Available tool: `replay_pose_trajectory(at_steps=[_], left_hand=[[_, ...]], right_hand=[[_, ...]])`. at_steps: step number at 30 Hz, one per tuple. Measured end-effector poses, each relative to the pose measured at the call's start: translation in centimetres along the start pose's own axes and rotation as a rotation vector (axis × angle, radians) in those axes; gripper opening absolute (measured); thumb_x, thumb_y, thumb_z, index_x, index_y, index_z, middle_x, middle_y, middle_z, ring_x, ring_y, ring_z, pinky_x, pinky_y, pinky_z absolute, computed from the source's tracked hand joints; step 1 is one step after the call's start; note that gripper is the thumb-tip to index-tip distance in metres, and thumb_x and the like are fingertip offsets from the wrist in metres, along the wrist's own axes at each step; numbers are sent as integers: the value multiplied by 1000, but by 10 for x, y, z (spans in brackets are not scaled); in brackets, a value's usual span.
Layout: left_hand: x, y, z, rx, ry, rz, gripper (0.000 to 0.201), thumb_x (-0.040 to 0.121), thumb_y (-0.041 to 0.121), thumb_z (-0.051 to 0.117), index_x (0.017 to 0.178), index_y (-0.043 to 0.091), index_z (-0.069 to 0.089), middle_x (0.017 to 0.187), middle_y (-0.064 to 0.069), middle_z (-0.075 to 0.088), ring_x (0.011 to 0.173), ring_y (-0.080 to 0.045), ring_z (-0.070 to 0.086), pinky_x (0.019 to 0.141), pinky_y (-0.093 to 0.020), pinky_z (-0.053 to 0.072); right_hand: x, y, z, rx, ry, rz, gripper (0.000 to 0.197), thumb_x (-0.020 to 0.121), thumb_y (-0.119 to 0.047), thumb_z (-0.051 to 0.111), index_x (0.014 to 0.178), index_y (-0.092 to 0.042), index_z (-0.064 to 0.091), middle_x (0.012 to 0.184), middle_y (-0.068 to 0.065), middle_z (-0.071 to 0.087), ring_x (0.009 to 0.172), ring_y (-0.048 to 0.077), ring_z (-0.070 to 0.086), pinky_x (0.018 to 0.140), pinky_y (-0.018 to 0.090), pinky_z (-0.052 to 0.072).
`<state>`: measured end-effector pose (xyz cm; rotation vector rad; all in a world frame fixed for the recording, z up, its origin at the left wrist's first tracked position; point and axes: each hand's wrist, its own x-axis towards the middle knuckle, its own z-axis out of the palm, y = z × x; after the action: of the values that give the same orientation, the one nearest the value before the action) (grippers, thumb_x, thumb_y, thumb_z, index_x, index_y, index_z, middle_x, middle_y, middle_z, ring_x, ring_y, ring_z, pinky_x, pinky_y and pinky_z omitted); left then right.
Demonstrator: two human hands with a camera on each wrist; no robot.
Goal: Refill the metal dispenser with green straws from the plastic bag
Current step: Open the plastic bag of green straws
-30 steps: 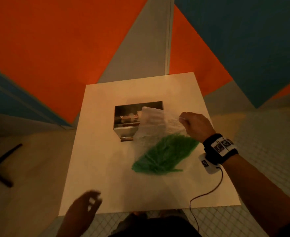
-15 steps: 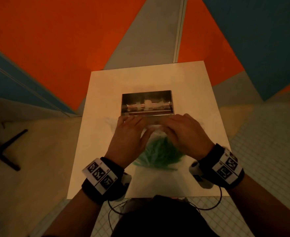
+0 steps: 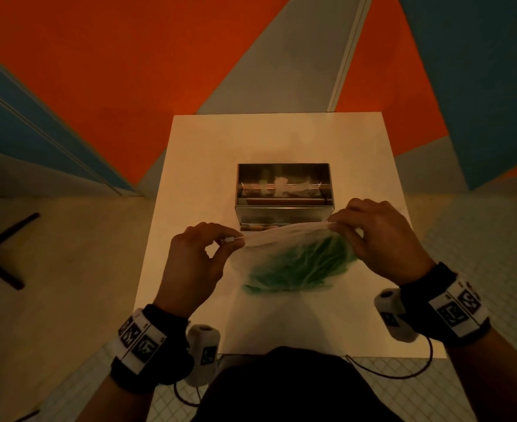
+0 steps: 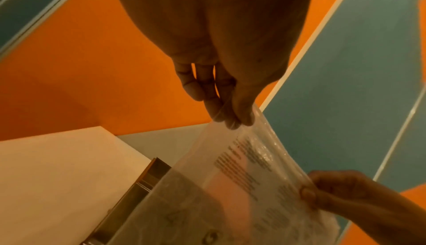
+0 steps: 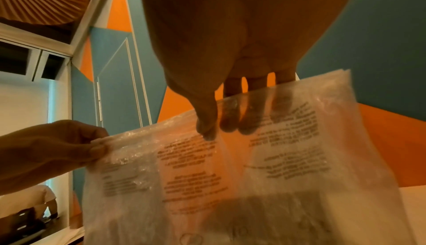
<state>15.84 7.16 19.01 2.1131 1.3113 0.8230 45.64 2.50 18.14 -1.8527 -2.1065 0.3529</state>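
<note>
A clear plastic bag with printed text hangs lifted above the white table, a bundle of green straws in its lower part. My left hand pinches the bag's top left corner between thumb and fingers. My right hand pinches the top edge at the right. The bag stretches between both hands in the left wrist view, and the bag fills the right wrist view. Behind it stands the open metal dispenser, its front partly hidden by the bag.
The small square table has its near edge at my body and walls of orange and blue panels behind it. A black chair base stands on the floor at the left. Cables hang from my wrist cameras.
A second ago only my right hand held the bag on the table. Both hands then met at the bag's top and have since spread apart, lifting and stretching its top edge.
</note>
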Motion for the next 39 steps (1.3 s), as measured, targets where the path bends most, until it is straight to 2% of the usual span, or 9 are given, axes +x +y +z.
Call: replay_pose_trajectory(at_steps=[3, 6, 11, 15, 19, 24, 29, 33, 39], left_hand=[[-1, 1, -2, -53, 3, -31, 7, 81, 21, 73, 87, 24, 74, 82, 14, 69, 81, 0, 58, 68, -5, 41], [-2, 2, 0, -103, 6, -37, 9, 78, 21, 75, 86, 22, 74, 79, 13, 68, 80, 0, 59, 69, -3, 41], [1, -1, 0, -109, 15, -32, 9, 74, 16, 79, 75, 16, 70, 69, 28, 54, 71, 11, 55, 70, 0, 38], [1, -7, -4, -86, 22, -20, 14, 72, 14, 81, 70, 12, 67, 66, 29, 50, 68, 16, 53, 68, 2, 36], [-2, -11, -6, -99, 15, -4, 11, 72, 17, 78, 70, 12, 68, 67, 30, 49, 65, 15, 52, 64, 2, 35], [-6, -11, -8, -133, 28, -26, 15, 73, 28, 79, 68, 18, 69, 66, 23, 58, 58, 9, 54, 60, -3, 37], [-10, -14, -16, -134, 39, -46, 13, 71, 31, 78, 69, 28, 66, 76, 12, 71, 55, 10, 56, 59, -18, 48], [-15, -19, -21, -127, 48, -65, 14, 71, 29, 79, 68, 19, 69, 78, 7, 74, 55, 9, 57, 60, -22, 50], [-22, -21, -27, -136, 37, -72, 14, 71, 30, 78, 70, 18, 71, 78, 7, 74, 56, 3, 59, 54, -24, 49]], right_hand=[[9, -20, -6, 51, 56, -45, 27, 91, -41, 54, 112, -29, 65, 109, -3, 62, 102, 18, 55, 81, 31, 37], [23, -63, -8, 93, 79, -186, 34, 88, -46, 56, 115, -27, 66, 116, -2, 62, 110, 17, 52, 91, 32, 38], [44, -119, 12, 62, 57, -361, 19, 86, -36, 65, 97, -23, 73, 102, 0, 68, 98, 22, 58, 83, 33, 39], [51, -127, 21, 35, 60, -398, 15, 84, -31, 69, 92, -20, 73, 95, 1, 68, 90, 24, 59, 75, 36, 44], [52, -129, 25, -58, 55, -455, 13, 84, -31, 68, 88, -19, 72, 92, 1, 68, 87, 23, 60, 75, 36, 45], [57, -120, 25, -145, 28, -484, 15, 78, -32, 72, 83, -18, 70, 92, 1, 69, 87, 24, 62, 77, 36, 49], [59, -91, 23, -201, 19, -462, 19, 79, -31, 72, 90, -17, 70, 97, 2, 69, 93, 24, 62, 81, 39, 49], [66, -54, 27, -250, -6, -376, 15, 81, -30, 67, 90, -17, 68, 99, 3, 66, 95, 25, 59, 80, 39, 46], [74, 3, 26, -330, -19, -203, 13, 81, -28, 64, 86, -18, 68, 92, 2, 63, 88, 24, 53, 73, 35, 38]])
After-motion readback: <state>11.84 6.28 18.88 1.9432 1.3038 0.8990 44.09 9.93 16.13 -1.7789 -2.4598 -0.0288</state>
